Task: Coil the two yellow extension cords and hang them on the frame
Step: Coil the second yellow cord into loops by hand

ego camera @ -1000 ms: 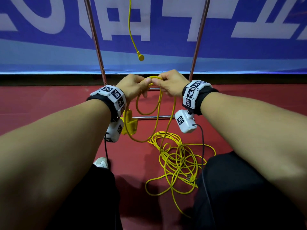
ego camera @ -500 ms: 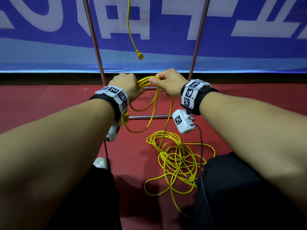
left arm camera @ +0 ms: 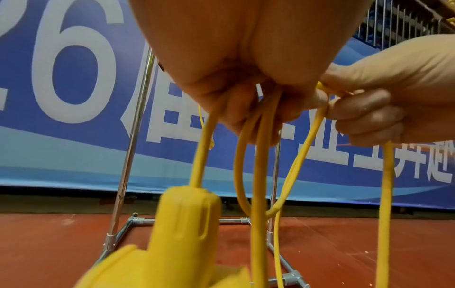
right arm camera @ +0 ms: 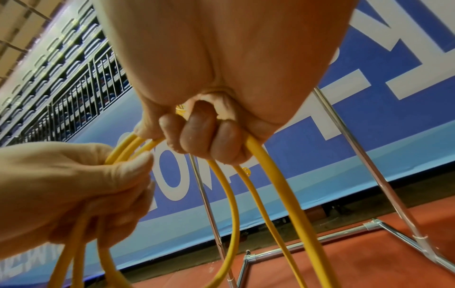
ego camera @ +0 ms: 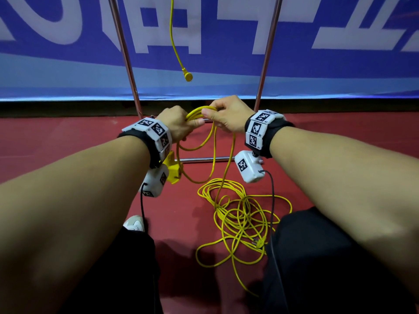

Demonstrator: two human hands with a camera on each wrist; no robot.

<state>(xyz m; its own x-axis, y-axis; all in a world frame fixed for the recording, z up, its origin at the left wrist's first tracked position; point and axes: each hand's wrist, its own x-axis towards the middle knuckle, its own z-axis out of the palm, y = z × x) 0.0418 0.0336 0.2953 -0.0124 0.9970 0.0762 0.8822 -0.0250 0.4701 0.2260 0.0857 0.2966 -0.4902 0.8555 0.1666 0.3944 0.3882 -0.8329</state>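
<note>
- Yellow extension cord (ego camera: 235, 214), head view: a thin, bright yellow cable, most of it lying as a loose tangle of overlapping loops on the red floor (ego camera: 68, 143) between the person's knees, its plug end (ego camera: 258, 242) at the tangle's near right edge.
- One strand rises from the tangle to the two hands, and loops hang below them; the bunched top of the loops passes from hand to hand.
- The left hand (ego camera: 175, 124) has its grip closed round the gathered loops, thumb on top; the cord's yellow socket block (ego camera: 172, 169) hangs under that wrist.
- The right hand (ego camera: 226, 114) pinches the same bunch just beside the left, fingers curled.
- A second yellow cord (ego camera: 173, 41) hangs down from above, between the two upright tubes of the metal frame (ego camera: 127, 64); its plug (ego camera: 188, 77) dangles clear of the floor, above the hands.
- Count here: two cords, two hands, one frame, one blue banner (ego camera: 340, 71) behind.
- Left wrist view: the left hand (left arm camera: 246, 58) grips several yellow strands (left arm camera: 261, 155) that drop from its curled fingers; the socket block (left arm camera: 182, 224) hangs close, blurred.
- The right hand (left arm camera: 393, 93) pinches the cord at the right.
- Right wrist view: the right hand (right arm camera: 209, 87) curls its fingers (right arm camera: 197, 134) round the cord (right arm camera: 268, 175); three strands fall from it, and three arch over to the left hand (right arm camera: 61, 191), which is clenched on them.
- The frame's (right arm camera: 364, 155) uprights and floor bars stand behind.
</note>
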